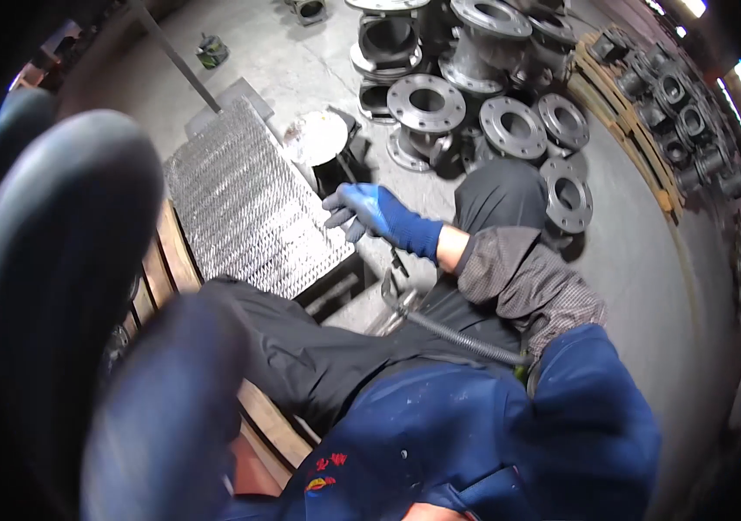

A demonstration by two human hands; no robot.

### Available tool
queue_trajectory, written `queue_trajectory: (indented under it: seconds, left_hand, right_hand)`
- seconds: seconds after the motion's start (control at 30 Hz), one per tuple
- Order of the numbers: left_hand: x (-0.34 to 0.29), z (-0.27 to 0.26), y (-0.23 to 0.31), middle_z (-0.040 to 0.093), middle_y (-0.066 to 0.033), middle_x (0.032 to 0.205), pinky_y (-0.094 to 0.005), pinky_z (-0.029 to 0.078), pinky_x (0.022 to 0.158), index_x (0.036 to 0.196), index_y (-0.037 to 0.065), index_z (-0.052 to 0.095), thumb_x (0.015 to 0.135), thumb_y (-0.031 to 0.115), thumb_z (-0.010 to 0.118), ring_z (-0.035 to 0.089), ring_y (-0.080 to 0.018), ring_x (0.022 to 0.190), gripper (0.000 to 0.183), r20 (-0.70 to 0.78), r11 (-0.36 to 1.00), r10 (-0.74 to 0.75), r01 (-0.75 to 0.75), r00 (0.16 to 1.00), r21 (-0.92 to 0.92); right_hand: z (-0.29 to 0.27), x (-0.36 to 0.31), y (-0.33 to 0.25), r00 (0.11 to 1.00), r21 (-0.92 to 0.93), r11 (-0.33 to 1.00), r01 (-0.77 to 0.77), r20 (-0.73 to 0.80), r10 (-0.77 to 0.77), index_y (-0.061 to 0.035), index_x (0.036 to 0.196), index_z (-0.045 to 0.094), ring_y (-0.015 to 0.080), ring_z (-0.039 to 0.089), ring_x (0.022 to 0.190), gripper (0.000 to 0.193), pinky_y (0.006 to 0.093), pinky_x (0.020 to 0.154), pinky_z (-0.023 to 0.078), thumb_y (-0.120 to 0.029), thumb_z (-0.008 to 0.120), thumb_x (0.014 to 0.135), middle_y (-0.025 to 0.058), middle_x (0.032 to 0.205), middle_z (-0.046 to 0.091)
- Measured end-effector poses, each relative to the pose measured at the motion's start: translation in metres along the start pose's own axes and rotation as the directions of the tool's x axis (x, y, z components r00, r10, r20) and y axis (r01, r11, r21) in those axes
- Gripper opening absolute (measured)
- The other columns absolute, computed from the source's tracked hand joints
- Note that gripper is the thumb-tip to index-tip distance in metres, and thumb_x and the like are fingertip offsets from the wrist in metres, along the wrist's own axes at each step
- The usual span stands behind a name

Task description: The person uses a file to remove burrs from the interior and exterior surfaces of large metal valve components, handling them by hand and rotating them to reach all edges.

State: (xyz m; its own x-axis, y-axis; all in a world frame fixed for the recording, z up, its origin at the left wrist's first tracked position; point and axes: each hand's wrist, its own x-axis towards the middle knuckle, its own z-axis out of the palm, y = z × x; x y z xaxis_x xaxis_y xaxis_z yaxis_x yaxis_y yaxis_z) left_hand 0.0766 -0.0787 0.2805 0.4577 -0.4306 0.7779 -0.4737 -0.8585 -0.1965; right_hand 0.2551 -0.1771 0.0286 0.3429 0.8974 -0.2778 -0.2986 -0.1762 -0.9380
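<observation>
My right hand (366, 213), in a blue and grey work glove, hovers by the right edge of a ridged metal plate (253, 204). Its fingers are loosely apart and nothing shows in them. Very close to the camera at the left, the dark gloved fingers of my left hand (71, 260) loom large and blurred. They are stretched out with gaps between them; the palm lies out of view. Below my right hand, a grey ribbed hose (466, 337) runs across my lap. A round pale disc (318, 137) sits on a dark support beyond the plate.
Several flanged metal castings (427, 104) are stacked at the far side, close to my right knee. More castings (674, 108) lie on a wooden pallet (622, 117) at the right. Wooden slats (275, 423) are beside my left leg. A small greenish object (211, 52) stands on the floor.
</observation>
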Motion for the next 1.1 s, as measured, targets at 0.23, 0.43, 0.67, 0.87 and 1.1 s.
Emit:
queue_trajectory:
  seconds: [0.23,0.43,0.67,0.87,1.1]
  left_hand:
    - [0.055,0.053,-0.016,0.066,-0.0169,0.103,-0.036,0.049,0.089,0.107,0.0,0.065,0.086,0.005,0.054,0.064,-0.0249,0.098,0.024,-0.034,0.991,0.105,-0.107,0.994,-0.081]
    - [-0.011,0.215,-0.082,0.069,-0.0139,0.097,-0.0284,0.049,0.082,0.11,0.004,0.066,0.085,0.01,0.057,0.065,-0.0195,0.091,0.027,0.248,0.579,-0.749,0.789,0.614,-0.204]
    - [-0.118,0.428,-0.122,0.066,-0.0166,0.106,-0.0325,0.049,0.084,0.126,0.003,0.053,0.076,0.037,0.069,0.064,-0.0261,0.096,0.062,0.64,0.411,-0.725,0.906,0.254,0.106]
    - [-0.099,0.51,-0.098,0.039,-0.0152,0.139,-0.0529,0.023,0.108,0.138,0.013,0.035,0.068,0.034,0.074,0.033,-0.0306,0.134,0.083,0.803,0.781,-0.551,0.478,0.226,0.402]
    - [-0.11,0.569,-0.121,0.064,-0.0148,0.104,-0.052,0.017,0.111,0.134,0.004,0.035,0.053,0.052,0.083,0.059,-0.0328,0.103,0.106,0.895,0.861,-0.361,0.462,0.261,0.213]
  right_hand:
    - [-0.029,0.011,0.024,1.0,0.171,0.985,0.001,0.001,-0.001,0.0063,0.119,0.053,0.02,0.064,0.081,0.057,0.029,0.061,0.053,-0.043,0.033,0.098,0.019,0.101,0.065]
    - [-0.13,0.001,-0.035,0.909,0.331,0.923,0.198,-0.414,-0.046,0.0029,0.112,0.057,0.0145,0.062,0.067,0.05,0.0181,0.048,0.043,-0.038,0.033,0.095,0.0156,0.101,0.067]
    - [-0.226,-0.01,-0.081,0.755,0.322,0.797,0.511,-0.611,-0.238,-0.0002,0.12,0.052,0.0053,0.058,0.067,0.052,0.0118,0.04,0.028,-0.045,0.042,0.096,0.0156,0.102,0.067]
    - [-0.209,-0.012,-0.104,0.757,0.38,0.851,0.362,-0.653,-0.03,-0.0077,0.117,0.058,0.0066,0.053,0.055,0.053,0.0157,0.04,0.033,-0.05,0.034,0.096,0.0053,0.096,0.068]
    - [-0.227,-0.002,-0.09,0.71,0.154,0.941,0.3,-0.695,-0.112,-0.0024,0.118,0.057,0.0061,0.059,0.062,0.058,0.0136,0.045,0.029,-0.052,0.038,0.095,0.0104,0.1,0.069]
